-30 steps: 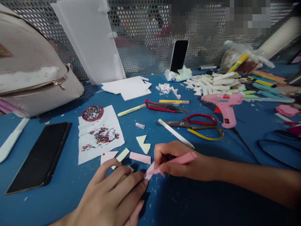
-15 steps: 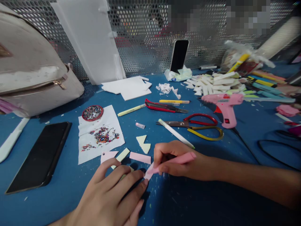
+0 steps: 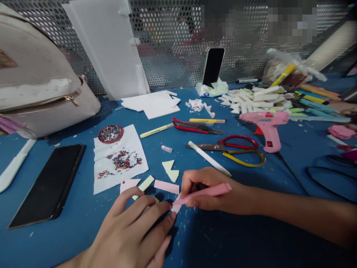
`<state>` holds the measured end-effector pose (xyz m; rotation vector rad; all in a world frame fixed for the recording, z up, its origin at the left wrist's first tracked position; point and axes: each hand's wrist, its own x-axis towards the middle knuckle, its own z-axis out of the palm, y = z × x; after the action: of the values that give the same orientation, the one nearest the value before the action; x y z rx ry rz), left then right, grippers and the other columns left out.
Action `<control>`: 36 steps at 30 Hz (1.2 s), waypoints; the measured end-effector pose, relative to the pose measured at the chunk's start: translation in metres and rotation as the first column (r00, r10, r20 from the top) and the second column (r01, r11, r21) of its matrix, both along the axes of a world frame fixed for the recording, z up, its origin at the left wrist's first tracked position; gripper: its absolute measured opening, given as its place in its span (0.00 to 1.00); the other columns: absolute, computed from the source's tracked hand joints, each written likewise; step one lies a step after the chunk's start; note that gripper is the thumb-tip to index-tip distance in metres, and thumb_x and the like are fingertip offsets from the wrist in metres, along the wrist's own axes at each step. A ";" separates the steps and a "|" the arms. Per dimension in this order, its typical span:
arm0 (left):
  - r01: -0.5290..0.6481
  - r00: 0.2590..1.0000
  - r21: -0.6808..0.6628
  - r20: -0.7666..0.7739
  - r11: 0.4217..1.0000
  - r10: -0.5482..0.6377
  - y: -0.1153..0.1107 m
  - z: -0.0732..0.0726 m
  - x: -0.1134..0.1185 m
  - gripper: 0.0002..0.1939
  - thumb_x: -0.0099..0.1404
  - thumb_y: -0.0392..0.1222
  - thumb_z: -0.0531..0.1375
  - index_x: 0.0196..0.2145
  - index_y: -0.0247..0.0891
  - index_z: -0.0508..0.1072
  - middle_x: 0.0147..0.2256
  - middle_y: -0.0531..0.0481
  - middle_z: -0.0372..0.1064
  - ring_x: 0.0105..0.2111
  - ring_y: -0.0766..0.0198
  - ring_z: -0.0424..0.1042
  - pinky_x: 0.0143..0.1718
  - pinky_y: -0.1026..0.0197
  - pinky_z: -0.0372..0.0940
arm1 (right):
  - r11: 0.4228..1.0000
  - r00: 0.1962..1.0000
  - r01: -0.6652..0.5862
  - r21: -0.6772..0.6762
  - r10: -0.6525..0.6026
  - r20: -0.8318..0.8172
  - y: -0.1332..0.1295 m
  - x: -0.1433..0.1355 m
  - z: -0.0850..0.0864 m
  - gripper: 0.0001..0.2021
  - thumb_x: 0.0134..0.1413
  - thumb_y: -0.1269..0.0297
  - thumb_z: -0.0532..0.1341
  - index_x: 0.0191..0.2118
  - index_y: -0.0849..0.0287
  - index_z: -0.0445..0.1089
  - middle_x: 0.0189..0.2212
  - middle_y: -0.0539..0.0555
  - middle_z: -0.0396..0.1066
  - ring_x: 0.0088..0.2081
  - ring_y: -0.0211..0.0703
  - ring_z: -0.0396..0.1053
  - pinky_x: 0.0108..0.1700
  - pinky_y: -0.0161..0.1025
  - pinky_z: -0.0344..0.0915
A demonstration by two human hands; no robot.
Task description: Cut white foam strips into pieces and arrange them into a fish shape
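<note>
My right hand (image 3: 205, 190) is closed around a pink marker (image 3: 213, 190), whose tip rests on a small pale pink strip (image 3: 176, 208). With its fingers stretched out, my left hand (image 3: 136, 227) lies on the table, and its fingertips press the strip's left edge. Just beyond my left fingers are a pink piece with a small hole (image 3: 129, 184), a pale green strip (image 3: 145, 185) and another pink strip (image 3: 166, 186). A notched pale green piece (image 3: 170, 171) lies farther back. Part of the pressed strip is hidden by my hands.
Scissors (image 3: 209, 147), a red cutter knife (image 3: 192, 126) and a white marker (image 3: 209, 158) lie beyond my right hand. A pink glue gun (image 3: 269, 128) stands to the right. Beads (image 3: 125, 160) on paper and a black phone (image 3: 47, 186) lie left. A backpack (image 3: 41, 85) stands back left.
The pink marker's tip has moved slightly left along the small strip, and the marker lies a little flatter. My left hand stays in place.
</note>
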<state>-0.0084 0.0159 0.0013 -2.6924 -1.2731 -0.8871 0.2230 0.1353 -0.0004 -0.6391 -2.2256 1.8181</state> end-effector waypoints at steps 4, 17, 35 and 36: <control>0.008 1.000 0.000 0.006 1.000 -0.008 0.001 0.001 0.001 0.14 0.73 0.38 0.53 0.40 0.39 0.80 0.40 0.52 0.79 0.39 0.63 0.72 0.54 0.54 0.55 | 1.000 1.000 -0.021 -0.003 0.021 0.011 0.000 -0.001 0.002 0.16 0.62 0.51 0.63 0.35 0.62 0.71 0.28 0.50 0.72 0.30 0.37 0.66 0.32 0.33 0.58; 0.015 1.000 0.002 -0.003 1.000 -0.015 -0.001 -0.003 -0.003 0.14 0.74 0.38 0.53 0.41 0.38 0.80 0.40 0.52 0.79 0.38 0.63 0.72 0.55 0.54 0.54 | 1.000 1.000 -0.014 0.009 0.014 -0.008 0.000 0.000 0.002 0.14 0.63 0.54 0.63 0.34 0.62 0.70 0.29 0.50 0.71 0.31 0.36 0.66 0.33 0.32 0.59; 0.012 1.000 -0.021 0.018 1.000 -0.012 0.002 -0.001 0.002 0.13 0.73 0.38 0.54 0.41 0.38 0.80 0.40 0.52 0.79 0.39 0.63 0.73 0.54 0.54 0.55 | 0.996 0.995 0.074 -0.058 -0.077 -0.056 -0.002 -0.001 0.003 0.18 0.67 0.51 0.58 0.33 0.62 0.67 0.30 0.52 0.70 0.28 0.35 0.67 0.30 0.31 0.62; 0.014 1.000 -0.017 0.022 1.000 -0.014 0.002 -0.001 0.002 0.14 0.73 0.39 0.54 0.41 0.38 0.80 0.40 0.52 0.79 0.39 0.63 0.73 0.54 0.54 0.55 | 0.995 0.995 0.084 -0.058 -0.087 -0.049 -0.002 -0.001 0.002 0.18 0.67 0.51 0.59 0.33 0.62 0.67 0.31 0.52 0.70 0.29 0.35 0.67 0.30 0.31 0.63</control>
<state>-0.0067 0.0180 0.0008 -2.7154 -1.2732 -0.9143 0.2223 0.1337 0.0020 -0.6786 -2.0884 1.8391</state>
